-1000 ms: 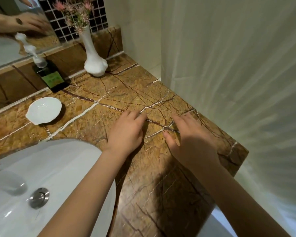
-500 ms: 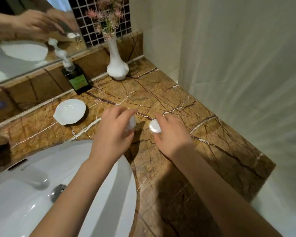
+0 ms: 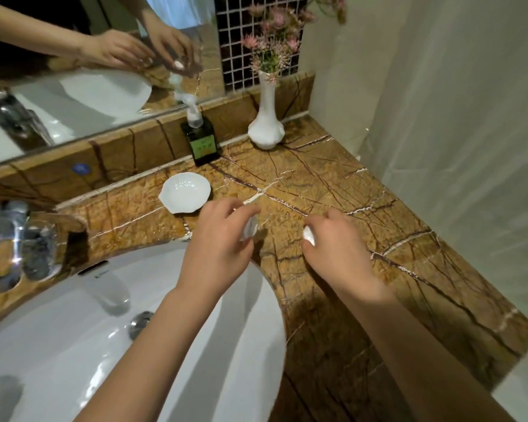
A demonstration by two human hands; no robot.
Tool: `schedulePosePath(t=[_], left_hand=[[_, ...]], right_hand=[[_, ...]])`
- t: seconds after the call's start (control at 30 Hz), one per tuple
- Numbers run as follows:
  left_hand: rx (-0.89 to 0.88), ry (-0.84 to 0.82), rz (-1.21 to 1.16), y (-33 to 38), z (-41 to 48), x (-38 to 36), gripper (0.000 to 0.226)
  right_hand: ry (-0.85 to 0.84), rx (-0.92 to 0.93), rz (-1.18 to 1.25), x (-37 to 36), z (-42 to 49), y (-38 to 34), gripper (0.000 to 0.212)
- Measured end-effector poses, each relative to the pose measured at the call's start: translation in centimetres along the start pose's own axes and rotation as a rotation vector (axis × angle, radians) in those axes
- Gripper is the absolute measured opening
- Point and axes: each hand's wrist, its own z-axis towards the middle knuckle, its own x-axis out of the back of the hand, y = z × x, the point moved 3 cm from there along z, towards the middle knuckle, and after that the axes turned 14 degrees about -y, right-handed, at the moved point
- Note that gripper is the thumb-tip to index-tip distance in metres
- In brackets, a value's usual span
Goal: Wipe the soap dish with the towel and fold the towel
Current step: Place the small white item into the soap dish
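Two hands are working above the counter (image 3: 348, 184): left hand (image 3: 217, 248) is pinching a white wad (image 3: 250, 230), possibly towel, and right hand (image 3: 336, 248) is pinching a second wad (image 3: 308, 236). Dish (image 3: 185, 193), white, scalloped and glossy, is sitting beyond the left hand, near the sink (image 3: 73, 345).

The counter (image 3: 333, 193) is golden-brown marble veined in dark brown and white. The soap dish (image 3: 185, 193) at centre-left, the sink (image 3: 58, 345) at lower left and the vase (image 3: 265, 129) at top centre are plain white. The flowers (image 3: 272, 41) are pink, the wall tiles (image 3: 235, 47) black with white grout, and the bottle (image 3: 203, 144) dark with a green label. A white piece (image 3: 250, 228) shows in the left hand (image 3: 217, 248).
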Motion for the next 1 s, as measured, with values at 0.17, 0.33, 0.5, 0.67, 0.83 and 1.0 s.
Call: schedulePosePath(t=[0.17,0.33,0.5,0.67,0.83,1.0], left_hand=[[0.088,0.046,-0.066,-2.4,-1.4,1.7,0.04],[0.197,0.095,-0.047,-5.8,-0.3,3.2,0.038],[0.332,0.161,-0.067,-9.3,2.4,2.7,0.035],[0.391,0.172,-0.076,-10.9,4.2,1.1,0.033],[0.446,0.163,-0.079,-11.9,4.9,0.3,0.034],[0.476,0.122,-0.079,-12.7,5.2,-0.1,0.035]], right_hand=[[0.074,0.068,0.032,2.1,-1.1,-3.9,0.032],[0.14,0.159,0.096,4.0,-0.7,-7.7,0.033],[0.156,0.245,0.094,4.6,1.1,-9.9,0.035],[0.119,0.256,0.064,4.2,3.4,-10.2,0.034],[0.061,0.291,0.054,3.2,5.5,-10.7,0.037],[0.013,0.3,0.082,2.2,7.1,-10.9,0.04]])
